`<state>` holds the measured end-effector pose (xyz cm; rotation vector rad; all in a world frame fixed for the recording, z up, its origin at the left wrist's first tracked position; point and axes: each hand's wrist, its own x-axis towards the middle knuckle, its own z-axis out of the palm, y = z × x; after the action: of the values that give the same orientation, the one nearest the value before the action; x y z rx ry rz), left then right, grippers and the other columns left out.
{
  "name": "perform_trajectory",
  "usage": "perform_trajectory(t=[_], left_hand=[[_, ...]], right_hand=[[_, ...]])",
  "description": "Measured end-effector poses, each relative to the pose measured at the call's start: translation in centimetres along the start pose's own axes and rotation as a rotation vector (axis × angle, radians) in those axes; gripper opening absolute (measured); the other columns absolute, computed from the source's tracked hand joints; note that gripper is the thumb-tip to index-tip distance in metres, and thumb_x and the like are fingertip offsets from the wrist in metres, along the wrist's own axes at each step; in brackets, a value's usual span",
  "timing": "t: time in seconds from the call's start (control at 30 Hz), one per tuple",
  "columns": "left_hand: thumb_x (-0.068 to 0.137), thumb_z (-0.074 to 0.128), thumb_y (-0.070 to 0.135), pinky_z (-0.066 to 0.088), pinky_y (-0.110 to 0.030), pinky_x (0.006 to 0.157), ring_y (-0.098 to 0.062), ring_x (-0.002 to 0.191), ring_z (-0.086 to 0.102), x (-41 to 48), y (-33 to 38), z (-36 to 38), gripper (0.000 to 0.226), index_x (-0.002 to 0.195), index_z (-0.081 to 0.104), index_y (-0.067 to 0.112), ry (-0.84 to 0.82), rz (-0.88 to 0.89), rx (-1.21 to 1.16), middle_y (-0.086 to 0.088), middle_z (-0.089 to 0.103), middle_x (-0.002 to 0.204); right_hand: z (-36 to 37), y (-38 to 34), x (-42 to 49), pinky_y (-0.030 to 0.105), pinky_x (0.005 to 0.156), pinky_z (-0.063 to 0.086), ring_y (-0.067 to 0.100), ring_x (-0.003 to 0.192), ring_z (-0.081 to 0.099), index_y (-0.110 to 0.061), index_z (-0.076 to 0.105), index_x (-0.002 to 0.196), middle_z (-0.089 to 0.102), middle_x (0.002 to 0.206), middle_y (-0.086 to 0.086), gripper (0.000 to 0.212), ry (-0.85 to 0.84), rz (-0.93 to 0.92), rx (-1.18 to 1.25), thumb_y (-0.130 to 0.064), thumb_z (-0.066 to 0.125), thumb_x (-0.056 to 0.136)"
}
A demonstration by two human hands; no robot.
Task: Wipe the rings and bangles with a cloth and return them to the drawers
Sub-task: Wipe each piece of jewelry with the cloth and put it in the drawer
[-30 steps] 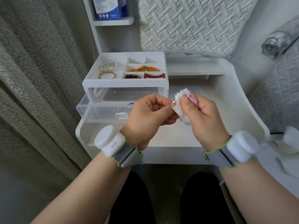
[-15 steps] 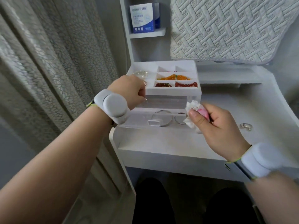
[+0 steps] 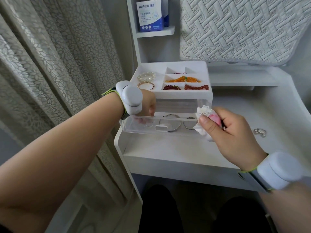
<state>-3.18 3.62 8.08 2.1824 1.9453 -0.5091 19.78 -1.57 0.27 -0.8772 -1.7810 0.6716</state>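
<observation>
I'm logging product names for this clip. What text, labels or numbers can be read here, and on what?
"matern'ella": brand name at the top of the white and blue box on the shelf.
Smaller lines and round icons lower on that box: too small and blurred to read.
Blue box behind it: no text shows.
Organizer, drawer, cloth and wristbands: no lettering visible.

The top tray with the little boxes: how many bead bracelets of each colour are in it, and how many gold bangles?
In the top tray:
Clear bead bracelet: 1
Orange bead bracelet: 1
Dark red bead bracelets: 2
Gold bangle: 1
Total: 5
Something pink peeks from a back compartment, too hidden to count.
</observation>
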Motion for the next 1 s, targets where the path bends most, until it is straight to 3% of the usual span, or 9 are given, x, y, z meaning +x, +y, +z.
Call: perform_trajectory(t=[0.17,0.23,0.3,0.4,0.47,0.6,0.7,0.83,1.0], left_hand=[[0.081,0.065,0.022,0.052,-0.023,0.069,-0.012,0.067,0.067,-0.4,0.5,-0.1,0.008,0.076,0.072,0.021,0.010,-0.001,-0.050,0.007,0.071,0.070],[0.084,0.061,0.022,0.051,-0.023,0.067,-0.012,0.065,0.064,-1.0,0.6,-0.5,0.011,0.080,0.071,0.020,0.062,0.015,-0.040,0.007,0.070,0.073],[0.087,0.057,0.020,0.051,-0.021,0.066,-0.009,0.062,0.063,-1.9,1.3,-1.2,0.015,0.080,0.071,0.017,0.137,0.041,-0.087,0.009,0.069,0.070],[0.087,0.056,0.018,0.053,-0.032,0.079,-0.012,0.075,0.065,-3.2,3.5,-1.7,0.016,0.084,0.071,0.018,0.482,0.139,-0.209,0.009,0.070,0.075],[0.087,0.057,0.019,0.051,-0.034,0.080,-0.016,0.081,0.063,-3.6,6.5,-1.2,0.014,0.089,0.071,0.017,0.725,0.219,-0.347,0.006,0.070,0.081],[0.087,0.057,0.017,0.047,-0.034,0.077,-0.020,0.083,0.062,-3.7,11.9,0.6,0.015,0.095,0.070,0.014,0.902,0.342,-0.521,0.000,0.070,0.086],[0.089,0.056,0.019,0.051,-0.037,0.076,-0.021,0.084,0.063,-3.3,15.5,2.2,0.017,0.099,0.068,0.015,0.888,0.428,-0.576,-0.001,0.071,0.091],[0.091,0.054,0.021,0.049,-0.036,0.080,-0.021,0.090,0.062,-1.9,19.7,4.1,0.019,0.105,0.066,0.016,0.737,0.457,-0.581,-0.001,0.070,0.098],[0.091,0.053,0.020,0.046,-0.035,0.082,-0.025,0.095,0.058,2.8,22.2,6.2,0.019,0.105,0.065,0.012,0.572,0.389,-0.573,-0.007,0.067,0.100]], right_hand=[[-0.1,-0.1,-0.2,0.021,0.056,0.044,0.014,0.062,0.055,-0.018,0.056,0.072,0.056,0.066,0.001,0.027,-0.003,0.004,0.036,-0.042,0.056,0.085],[-0.3,-0.2,-0.2,0.013,0.057,0.044,0.009,0.066,0.059,-0.015,0.060,0.082,0.061,0.069,0.001,0.022,0.026,0.029,0.074,-0.036,0.062,0.086],[-0.8,-0.3,-0.2,0.011,0.061,0.046,0.001,0.071,0.061,-0.023,0.057,0.089,0.064,0.077,-0.007,0.014,0.068,0.061,0.128,-0.033,0.065,0.083],[-1.8,0.2,-0.2,0.017,0.062,0.051,0.002,0.069,0.061,-0.022,0.055,0.089,0.066,0.082,-0.006,0.017,0.152,0.100,0.152,-0.028,0.067,0.079],[-3.2,0.7,-0.7,0.020,0.058,0.052,0.008,0.067,0.060,-0.017,0.059,0.086,0.067,0.080,0.001,0.011,0.203,0.122,0.099,-0.022,0.068,0.081],[-5.7,1.9,-1.8,0.023,0.055,0.053,0.018,0.068,0.062,-0.014,0.067,0.087,0.069,0.080,0.012,0.006,0.280,0.194,0.037,-0.016,0.070,0.081],[-7.9,3.4,-3.0,0.032,0.064,0.054,0.012,0.066,0.063,-0.018,0.067,0.088,0.070,0.079,0.005,0.011,0.385,0.269,-0.004,-0.018,0.073,0.079],[-10.5,5.7,-4.8,0.053,0.072,0.055,0.032,0.074,0.068,-0.027,0.064,0.084,0.071,0.078,0.003,0.029,0.497,0.406,-0.034,-0.049,0.073,0.068],[-12.3,8.0,-6.7,0.055,0.071,0.053,0.031,0.073,0.067,-0.026,0.061,0.088,0.069,0.077,0.005,0.029,0.522,0.448,-0.138,-0.052,0.055,0.078]])
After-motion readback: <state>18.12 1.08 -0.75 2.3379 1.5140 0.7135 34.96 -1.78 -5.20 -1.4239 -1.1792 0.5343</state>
